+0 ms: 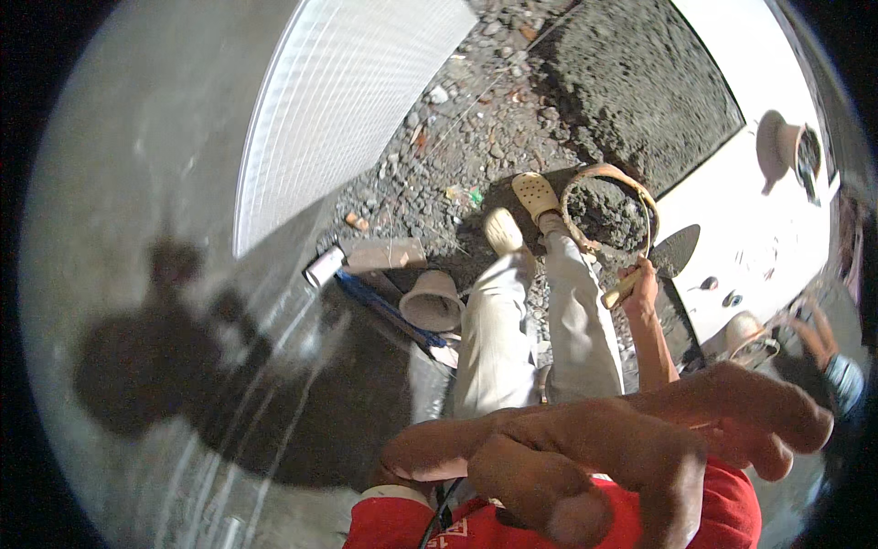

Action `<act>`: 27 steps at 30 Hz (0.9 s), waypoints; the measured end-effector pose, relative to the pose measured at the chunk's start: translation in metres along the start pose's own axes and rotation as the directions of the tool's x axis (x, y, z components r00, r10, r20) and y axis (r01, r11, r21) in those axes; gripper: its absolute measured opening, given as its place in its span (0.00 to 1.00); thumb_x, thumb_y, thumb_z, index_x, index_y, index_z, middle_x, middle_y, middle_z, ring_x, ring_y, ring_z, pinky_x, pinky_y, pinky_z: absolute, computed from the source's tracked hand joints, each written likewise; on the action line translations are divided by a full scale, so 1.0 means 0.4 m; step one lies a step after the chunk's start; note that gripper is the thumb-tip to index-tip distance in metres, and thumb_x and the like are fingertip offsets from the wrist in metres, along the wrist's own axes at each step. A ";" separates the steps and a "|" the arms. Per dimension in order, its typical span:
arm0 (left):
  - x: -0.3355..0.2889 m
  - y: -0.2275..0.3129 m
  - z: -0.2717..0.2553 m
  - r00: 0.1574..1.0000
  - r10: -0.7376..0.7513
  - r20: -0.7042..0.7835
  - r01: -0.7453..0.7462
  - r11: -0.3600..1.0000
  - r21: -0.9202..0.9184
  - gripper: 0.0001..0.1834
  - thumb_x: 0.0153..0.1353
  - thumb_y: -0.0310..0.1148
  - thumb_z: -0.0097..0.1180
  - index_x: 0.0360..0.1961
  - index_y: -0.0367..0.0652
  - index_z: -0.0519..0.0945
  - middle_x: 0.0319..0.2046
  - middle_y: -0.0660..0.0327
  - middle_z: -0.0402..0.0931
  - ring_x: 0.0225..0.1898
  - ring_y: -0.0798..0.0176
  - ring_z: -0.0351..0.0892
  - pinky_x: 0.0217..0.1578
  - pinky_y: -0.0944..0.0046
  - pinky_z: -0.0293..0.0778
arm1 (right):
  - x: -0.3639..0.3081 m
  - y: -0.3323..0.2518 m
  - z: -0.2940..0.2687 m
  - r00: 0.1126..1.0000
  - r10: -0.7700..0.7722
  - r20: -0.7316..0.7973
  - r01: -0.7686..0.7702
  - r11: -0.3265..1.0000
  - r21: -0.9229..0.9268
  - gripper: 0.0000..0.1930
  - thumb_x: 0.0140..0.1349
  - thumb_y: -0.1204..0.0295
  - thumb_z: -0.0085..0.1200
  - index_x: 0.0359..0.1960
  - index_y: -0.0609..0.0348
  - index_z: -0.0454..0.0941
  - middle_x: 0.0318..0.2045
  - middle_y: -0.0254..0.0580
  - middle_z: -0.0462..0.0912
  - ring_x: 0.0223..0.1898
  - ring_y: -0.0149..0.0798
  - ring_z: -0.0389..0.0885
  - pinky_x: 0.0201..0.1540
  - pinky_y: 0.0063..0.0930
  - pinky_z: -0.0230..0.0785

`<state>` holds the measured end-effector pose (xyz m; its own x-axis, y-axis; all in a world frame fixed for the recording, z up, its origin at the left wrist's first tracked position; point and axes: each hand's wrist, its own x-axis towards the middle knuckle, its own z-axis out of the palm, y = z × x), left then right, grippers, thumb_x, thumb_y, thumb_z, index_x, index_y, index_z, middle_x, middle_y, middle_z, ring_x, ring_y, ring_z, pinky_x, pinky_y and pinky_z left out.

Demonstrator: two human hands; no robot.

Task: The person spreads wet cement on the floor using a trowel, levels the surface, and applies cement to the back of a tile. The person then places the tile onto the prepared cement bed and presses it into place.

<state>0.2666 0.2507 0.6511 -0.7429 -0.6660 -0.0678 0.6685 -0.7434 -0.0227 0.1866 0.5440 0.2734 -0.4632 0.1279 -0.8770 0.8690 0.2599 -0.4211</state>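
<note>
My right hand [643, 285] is closed around the wooden handle of a trowel [679, 252], whose pointed blade lies over the edge of a white slab. Just beyond that hand is a round, light-rimmed bucket [631, 174] with grey mortar [605, 215] in it. Its pale bail runs down close to my right hand. My left hand [585, 439] is raised very near the camera, with bent, separated fingers and nothing visible in them. It covers part of my red shirt.
Wet mortar [640, 82] spreads ahead beside white slabs [722, 229]; one carries another bucket [791, 146]. A gridded white panel [347, 110] stands left of the rubble [494, 128]. A pale bucket [432, 306] sits near my legs. Another person's hand [814, 334] is at right.
</note>
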 end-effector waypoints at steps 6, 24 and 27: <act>0.061 -0.139 -0.174 0.883 0.156 0.443 -0.066 0.975 -0.212 0.36 0.73 0.58 0.40 0.48 0.31 0.83 0.71 0.21 0.52 0.72 0.31 0.61 0.66 0.40 0.70 | -0.033 0.047 -0.035 0.996 -0.039 -0.078 0.048 0.992 0.118 0.13 0.65 0.60 0.62 0.33 0.55 0.76 0.26 0.35 0.73 0.26 0.36 0.74 0.35 0.36 0.74; 0.091 -0.066 -0.223 0.582 -0.813 0.023 0.813 0.582 -0.016 0.28 0.77 0.46 0.40 0.41 0.31 0.84 0.71 0.18 0.49 0.69 0.29 0.65 0.65 0.41 0.67 | -0.115 0.147 -0.086 0.954 0.214 -0.208 -0.055 0.812 0.581 0.09 0.68 0.64 0.58 0.35 0.50 0.72 0.17 0.28 0.70 0.17 0.30 0.70 0.31 0.36 0.78; 0.024 -0.241 -0.226 0.702 -0.712 0.023 0.712 0.702 -0.014 0.29 0.77 0.47 0.40 0.38 0.32 0.85 0.70 0.19 0.53 0.64 0.36 0.71 0.57 0.49 0.70 | -0.101 0.174 -0.145 0.939 0.295 -0.178 -0.091 0.711 0.697 0.10 0.68 0.66 0.57 0.44 0.55 0.72 0.22 0.32 0.71 0.19 0.32 0.71 0.29 0.32 0.74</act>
<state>0.1981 0.3217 0.5625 -0.9981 0.0605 -0.0085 -0.0597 -0.9951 -0.0783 0.2558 0.6123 0.2930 -0.2097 0.3673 -0.9061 0.7817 -0.4936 -0.3810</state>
